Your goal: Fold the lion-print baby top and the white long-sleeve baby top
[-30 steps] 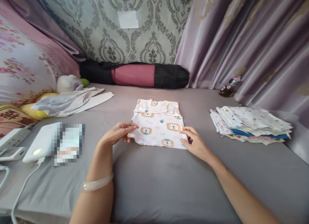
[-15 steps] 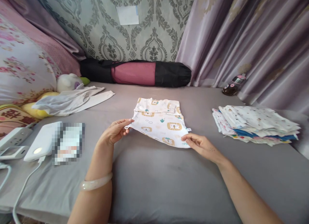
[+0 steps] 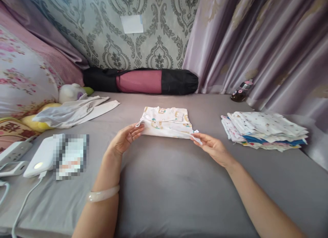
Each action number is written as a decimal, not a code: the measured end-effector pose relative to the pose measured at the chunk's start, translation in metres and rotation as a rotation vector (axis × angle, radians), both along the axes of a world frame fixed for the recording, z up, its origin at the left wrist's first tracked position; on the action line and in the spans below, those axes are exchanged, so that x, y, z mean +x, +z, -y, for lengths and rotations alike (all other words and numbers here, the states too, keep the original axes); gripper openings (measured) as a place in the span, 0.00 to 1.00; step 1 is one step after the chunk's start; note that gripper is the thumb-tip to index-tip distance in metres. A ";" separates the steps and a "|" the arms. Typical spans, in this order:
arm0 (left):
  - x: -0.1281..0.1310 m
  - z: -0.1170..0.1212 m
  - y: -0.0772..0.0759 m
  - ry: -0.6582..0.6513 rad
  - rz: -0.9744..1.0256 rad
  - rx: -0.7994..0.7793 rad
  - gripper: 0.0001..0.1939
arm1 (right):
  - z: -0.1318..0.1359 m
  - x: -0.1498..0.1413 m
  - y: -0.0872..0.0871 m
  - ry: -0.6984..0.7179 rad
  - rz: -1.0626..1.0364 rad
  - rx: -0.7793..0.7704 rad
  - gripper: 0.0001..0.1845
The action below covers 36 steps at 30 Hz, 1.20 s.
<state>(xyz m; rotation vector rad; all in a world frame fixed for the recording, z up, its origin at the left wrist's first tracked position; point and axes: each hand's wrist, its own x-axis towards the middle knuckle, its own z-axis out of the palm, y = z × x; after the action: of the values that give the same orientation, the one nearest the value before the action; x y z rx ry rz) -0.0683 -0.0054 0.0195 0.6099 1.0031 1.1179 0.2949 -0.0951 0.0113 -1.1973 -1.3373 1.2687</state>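
Observation:
A small white garment (image 3: pixel 166 123) printed with yellow lions and green leaves lies partly folded on the grey bed sheet (image 3: pixel 169 183). Its near edge is lifted and curled over toward the wall. My left hand (image 3: pixel 125 137), with a pale bangle on its forearm, pinches the left corner of that edge. At the opposite corner, beside a small white tag, my right hand (image 3: pixel 212 146) has the fabric between thumb and fingers. Which kind of garment it is, I cannot make out.
A stack of folded clothes (image 3: pixel 263 128) sits on the right, a dark bottle (image 3: pixel 241 91) behind it. Rumpled pale clothing (image 3: pixel 84 109), a white power bank (image 3: pixel 42 156) with its cable, and a power strip (image 3: pixel 15 150) lie left. A black-and-pink bag (image 3: pixel 139 81) lines the wall.
Both hands have moved the garment's near edge up and away from me, so less of its front shows. The view has shifted slightly.

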 end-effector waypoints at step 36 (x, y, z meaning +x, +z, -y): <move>0.055 -0.129 -0.016 0.185 -1.305 0.292 0.13 | -0.173 -0.034 -0.005 -0.589 1.005 -0.067 0.22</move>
<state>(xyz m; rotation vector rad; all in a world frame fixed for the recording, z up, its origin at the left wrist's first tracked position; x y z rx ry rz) -0.0132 0.1233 0.0040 1.6030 2.0328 0.9713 0.2604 0.0784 0.0060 -2.2158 -1.4073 0.2443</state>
